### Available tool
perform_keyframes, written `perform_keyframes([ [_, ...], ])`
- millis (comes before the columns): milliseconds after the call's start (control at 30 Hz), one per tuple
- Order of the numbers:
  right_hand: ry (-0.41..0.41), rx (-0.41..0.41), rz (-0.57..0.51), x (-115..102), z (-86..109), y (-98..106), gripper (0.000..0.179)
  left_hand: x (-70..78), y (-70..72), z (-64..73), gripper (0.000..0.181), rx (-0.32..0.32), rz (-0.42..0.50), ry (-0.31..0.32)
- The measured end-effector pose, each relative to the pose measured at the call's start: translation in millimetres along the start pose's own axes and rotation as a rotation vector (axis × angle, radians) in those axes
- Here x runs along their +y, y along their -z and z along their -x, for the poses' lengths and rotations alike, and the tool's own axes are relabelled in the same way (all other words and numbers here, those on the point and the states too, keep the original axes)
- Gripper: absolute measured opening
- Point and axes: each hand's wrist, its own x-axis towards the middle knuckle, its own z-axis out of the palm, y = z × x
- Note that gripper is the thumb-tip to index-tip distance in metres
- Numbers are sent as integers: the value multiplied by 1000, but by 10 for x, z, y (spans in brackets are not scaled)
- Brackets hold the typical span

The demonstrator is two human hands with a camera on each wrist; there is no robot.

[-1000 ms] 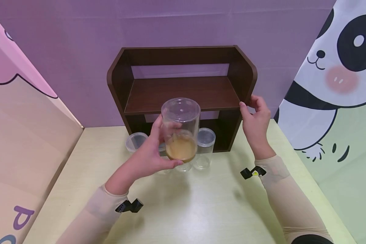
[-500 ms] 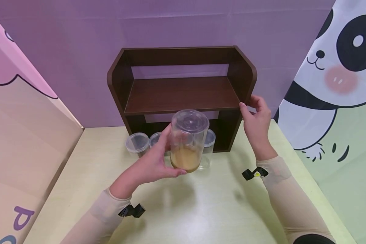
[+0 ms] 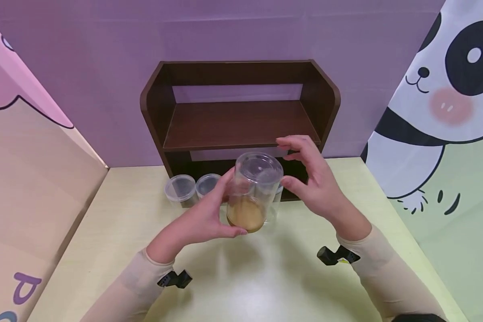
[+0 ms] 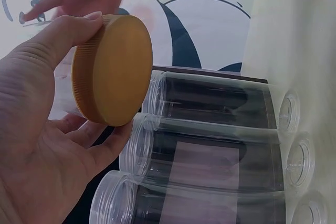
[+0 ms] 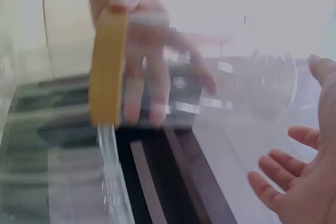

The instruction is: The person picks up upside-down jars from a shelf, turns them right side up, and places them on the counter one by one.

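Observation:
My left hand grips a clear plastic jar that is turned upside down, its gold screw lid at the lower end. The thumb presses on the lid's ribbed side, and the fingers wrap round the far side. Beside the jar's raised base, my right hand is spread with fingers loosely bent, holding nothing. The right wrist view has that hand's fingers near the base end of the jar. Behind the held jar, three clear jars with translucent lids stand in a row; the held jar partly hides the rightmost.
A dark brown two-tier shelf stands at the back of the pale table, directly behind the jar row. A purple backdrop rises behind it. Printed panels flank both sides, a panda on the right one.
The right hand has let go of the shelf's right side and come left to the jar. My left hand has brought the jar slightly right and lower, tilting its base rightward.

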Motion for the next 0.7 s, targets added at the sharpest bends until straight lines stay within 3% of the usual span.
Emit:
perform_keyframes([
  [100,-17,-106,30,-78,-48,-56,92,-7,-12,-1,141,-7,1,1],
  [233,-22,-188,47,-134,-104,-100,92,-18,-24,-3,143,-17,-1,-5],
  [400,-35,-271,25,-165,-150,-120,76,-27,-27,0,140,-28,-22,-11],
  [500,-28,-269,19,-178,-151,-125,75,-33,-31,-3,135,-32,-32,-19],
  [700,-7,-180,20,-169,-135,-117,74,-25,-30,8,125,-34,-11,-2],
])
